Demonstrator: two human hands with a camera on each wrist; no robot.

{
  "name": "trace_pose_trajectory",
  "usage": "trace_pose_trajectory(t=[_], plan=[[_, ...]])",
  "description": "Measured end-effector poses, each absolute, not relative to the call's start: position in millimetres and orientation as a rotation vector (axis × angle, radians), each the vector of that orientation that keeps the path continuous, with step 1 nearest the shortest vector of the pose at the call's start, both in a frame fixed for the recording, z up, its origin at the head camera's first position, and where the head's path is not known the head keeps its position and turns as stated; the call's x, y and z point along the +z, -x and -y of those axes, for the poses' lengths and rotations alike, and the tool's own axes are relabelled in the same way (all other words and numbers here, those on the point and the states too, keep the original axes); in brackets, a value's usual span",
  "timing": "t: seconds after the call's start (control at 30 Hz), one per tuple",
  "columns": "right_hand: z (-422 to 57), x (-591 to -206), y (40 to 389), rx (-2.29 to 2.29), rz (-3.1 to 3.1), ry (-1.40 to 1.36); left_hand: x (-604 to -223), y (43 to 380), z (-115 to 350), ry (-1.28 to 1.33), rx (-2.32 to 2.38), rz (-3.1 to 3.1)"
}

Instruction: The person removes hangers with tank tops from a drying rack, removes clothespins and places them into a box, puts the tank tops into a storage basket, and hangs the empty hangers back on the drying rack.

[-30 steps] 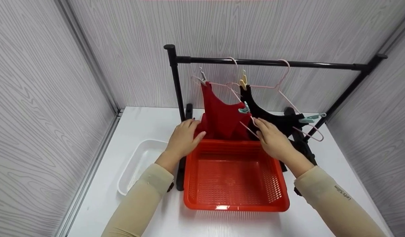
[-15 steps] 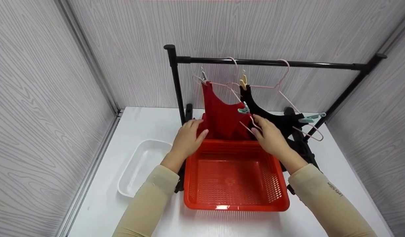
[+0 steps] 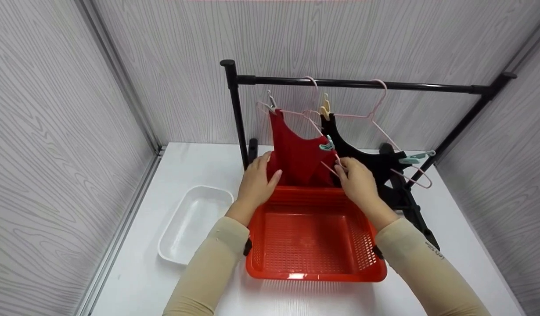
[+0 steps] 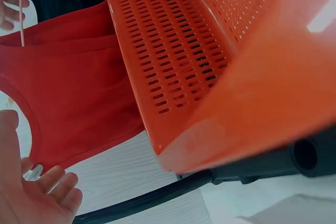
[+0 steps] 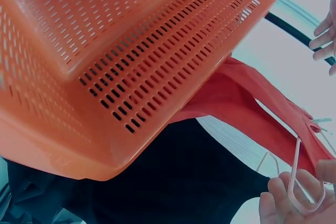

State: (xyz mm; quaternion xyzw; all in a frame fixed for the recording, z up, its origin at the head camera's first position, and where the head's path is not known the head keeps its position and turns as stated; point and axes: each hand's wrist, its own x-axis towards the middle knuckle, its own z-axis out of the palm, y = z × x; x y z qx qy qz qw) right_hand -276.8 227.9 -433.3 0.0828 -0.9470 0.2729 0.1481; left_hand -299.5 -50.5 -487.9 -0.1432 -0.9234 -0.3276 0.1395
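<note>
A red sleeveless top hangs by clothespins from a pink wire hanger, its lower part behind the red plastic basket. My left hand is beside the top's left edge, thumb apart from loosely bent fingers, holding nothing. My right hand has its thumb and fingers around the lower right end of that hanger, near the teal clothespin. In the right wrist view, the hanger's end loop lies across those fingers. A black top hangs on a second pink hanger behind this hand.
A black garment rack carries both hangers. On the white table, a shallow white tray stands left of the basket. A grey clothespin, a yellow one and another teal one grip the garments' straps.
My left hand has moved right and slightly up toward the red top. My right forearm has shifted left, and the right thumb and fingers have come together at the hanger's end.
</note>
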Motion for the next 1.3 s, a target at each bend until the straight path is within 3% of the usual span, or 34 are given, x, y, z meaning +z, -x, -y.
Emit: trace_pose_trajectory(t=[0.63,1.3], plan=[[-225.7,-438.0,281.1,0.758,2.560,-0.019,-487.6,313.7,39.3,0.223,-1.222,2.648],[-233.5,-429.1,285.0,0.712,2.457,-0.083,-494.8,325.6,33.0,0.152,-1.515,2.631]])
